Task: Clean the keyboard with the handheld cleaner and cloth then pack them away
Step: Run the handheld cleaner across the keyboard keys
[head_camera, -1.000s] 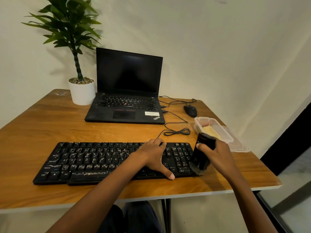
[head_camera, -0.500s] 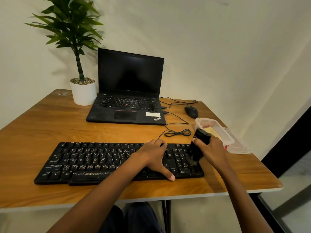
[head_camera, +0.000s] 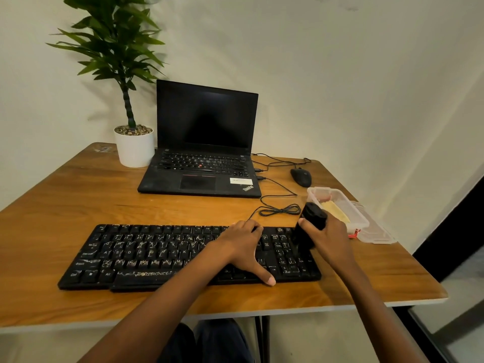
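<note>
Head view: the right hand (head_camera: 332, 239) gripped the handheld cleaner (head_camera: 310, 224) at the right end of the keyboard (head_camera: 157, 255). The left hand (head_camera: 243, 247) pressed flat, steadying it. Most keys looked dusty and the cloth (head_camera: 336, 210) lay in its container (head_camera: 364, 224), so cleaning seemed barely begun.

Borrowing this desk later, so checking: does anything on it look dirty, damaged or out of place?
The keyboard is the odd one: whitish streaks cover its keys, thickest along the left and middle rows. The lid lies off, beside its clear container near the right edge of the table. Nothing looks spilled or broken.
</note>
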